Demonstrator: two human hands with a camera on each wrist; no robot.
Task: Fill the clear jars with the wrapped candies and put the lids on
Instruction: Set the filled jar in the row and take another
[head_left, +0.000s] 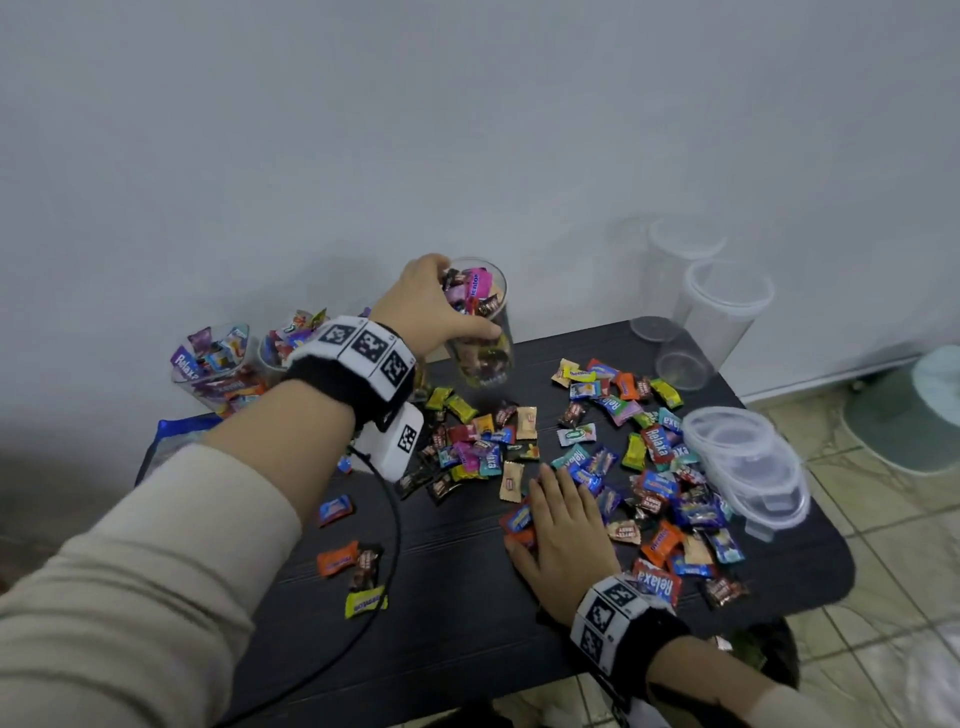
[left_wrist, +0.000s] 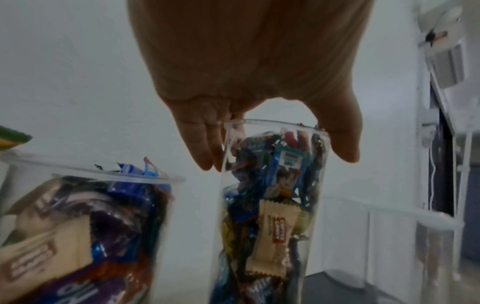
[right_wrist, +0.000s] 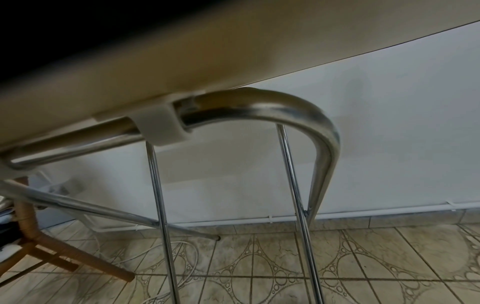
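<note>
Setting: domestic room, most likely a home. Evidence: small black rectangular tabletop (head_left: 467, 623) with rounded corners, carried on a bent chrome tube frame (right_wrist: 298, 115); beige ceramic floor tiles (right_wrist: 363, 257) with a looping circle pattern; plain white painted wall (head_left: 467, 130) with a thin white conduit along its foot; wooden chair leg wrapped in woven cane (right_wrist: 28, 222); round pale base of a floor-standing appliance (head_left: 904, 421), type unclear.

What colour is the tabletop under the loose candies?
Black, with fine lengthwise grooves: tabletop, seen best in the head view.
</note>
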